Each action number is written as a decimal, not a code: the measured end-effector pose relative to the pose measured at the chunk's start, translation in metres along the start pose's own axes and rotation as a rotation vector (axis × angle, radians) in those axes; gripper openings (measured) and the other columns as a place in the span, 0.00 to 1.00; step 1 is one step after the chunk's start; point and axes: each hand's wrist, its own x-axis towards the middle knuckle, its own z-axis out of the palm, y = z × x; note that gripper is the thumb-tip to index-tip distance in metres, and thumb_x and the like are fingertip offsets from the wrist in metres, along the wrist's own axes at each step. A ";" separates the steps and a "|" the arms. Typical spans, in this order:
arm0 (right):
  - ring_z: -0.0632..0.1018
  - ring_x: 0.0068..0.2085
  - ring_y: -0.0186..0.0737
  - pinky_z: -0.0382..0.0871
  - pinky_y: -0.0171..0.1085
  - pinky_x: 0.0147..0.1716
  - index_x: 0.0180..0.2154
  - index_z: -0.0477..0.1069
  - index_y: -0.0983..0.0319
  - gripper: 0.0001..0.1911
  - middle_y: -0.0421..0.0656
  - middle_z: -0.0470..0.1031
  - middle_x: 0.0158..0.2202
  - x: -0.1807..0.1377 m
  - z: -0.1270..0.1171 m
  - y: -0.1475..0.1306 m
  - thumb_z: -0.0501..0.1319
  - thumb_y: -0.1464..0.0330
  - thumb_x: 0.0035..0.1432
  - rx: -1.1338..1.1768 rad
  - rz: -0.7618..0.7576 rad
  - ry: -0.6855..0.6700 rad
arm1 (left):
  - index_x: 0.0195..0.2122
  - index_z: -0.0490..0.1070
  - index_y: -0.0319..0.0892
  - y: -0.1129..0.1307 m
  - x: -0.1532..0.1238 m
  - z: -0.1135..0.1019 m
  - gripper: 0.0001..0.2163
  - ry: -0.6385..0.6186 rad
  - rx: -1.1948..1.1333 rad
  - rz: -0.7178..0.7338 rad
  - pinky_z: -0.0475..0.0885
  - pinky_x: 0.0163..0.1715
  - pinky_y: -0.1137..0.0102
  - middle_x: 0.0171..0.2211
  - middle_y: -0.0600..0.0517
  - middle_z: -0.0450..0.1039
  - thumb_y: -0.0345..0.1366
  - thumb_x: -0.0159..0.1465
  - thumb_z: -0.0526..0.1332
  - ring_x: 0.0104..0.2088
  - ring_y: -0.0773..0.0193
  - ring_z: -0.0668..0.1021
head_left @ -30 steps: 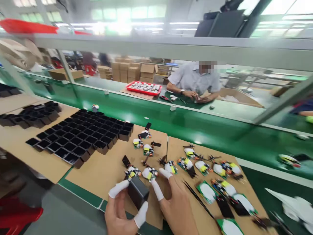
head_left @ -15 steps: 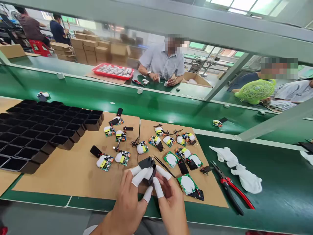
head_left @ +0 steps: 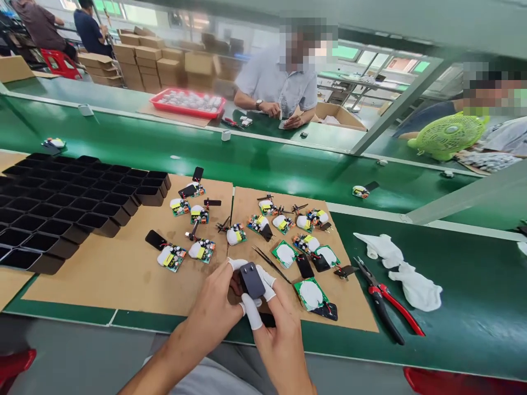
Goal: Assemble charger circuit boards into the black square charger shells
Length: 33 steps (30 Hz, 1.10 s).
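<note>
Smooth pronged casing (head_left: 254, 284), now face-on, between hands (head_left: 279, 321)

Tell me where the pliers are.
In the head view, the pliers lie right of the right hand, on the green bench between the cardboard and the crumpled white cloths.

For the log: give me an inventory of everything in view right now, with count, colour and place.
plug casing: one, black, between both hands
open casings: dozens, black, rows at left
circuit boards: over a dozen, green/white/yellow, mostly on cardboard
cardboard sheets: several, tan, on bench
tweezers: one, dark, centre
pliers: one, black/red, right
crumpled pieces: two, white, beyond pliers
belt: one, green, across middle
tray: one, red, far bench
fan: one, lime green, upper right
boxes: many, brown, background
stool: one, red, upper left
other people: at least four, varied clothing, beyond belt
left hand: one, white fingertips, on casing
right hand: one, white fingertips, on casing
</note>
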 end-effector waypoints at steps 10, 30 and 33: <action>0.88 0.44 0.44 0.86 0.37 0.43 0.57 0.84 0.57 0.16 0.47 0.85 0.46 -0.008 0.011 -0.007 0.72 0.76 0.71 -0.052 -0.072 0.273 | 0.43 0.74 0.46 0.007 -0.006 0.001 0.20 0.005 0.037 0.007 0.73 0.37 0.67 0.39 0.54 0.78 0.17 0.54 0.66 0.36 0.59 0.79; 0.89 0.51 0.44 0.87 0.38 0.51 0.56 0.84 0.61 0.16 0.51 0.86 0.53 0.019 -0.018 -0.027 0.69 0.81 0.72 -0.181 -0.221 0.184 | 0.37 0.61 0.49 0.005 -0.008 0.007 0.20 0.013 0.138 0.061 0.66 0.36 0.65 0.38 0.53 0.73 0.18 0.53 0.64 0.37 0.55 0.75; 0.89 0.50 0.44 0.86 0.37 0.51 0.54 0.84 0.61 0.13 0.51 0.85 0.52 0.019 -0.020 -0.029 0.69 0.80 0.72 -0.223 -0.233 0.163 | 0.36 0.58 0.50 0.009 -0.008 0.005 0.21 0.003 0.135 0.067 0.65 0.35 0.64 0.38 0.53 0.73 0.17 0.51 0.62 0.38 0.54 0.75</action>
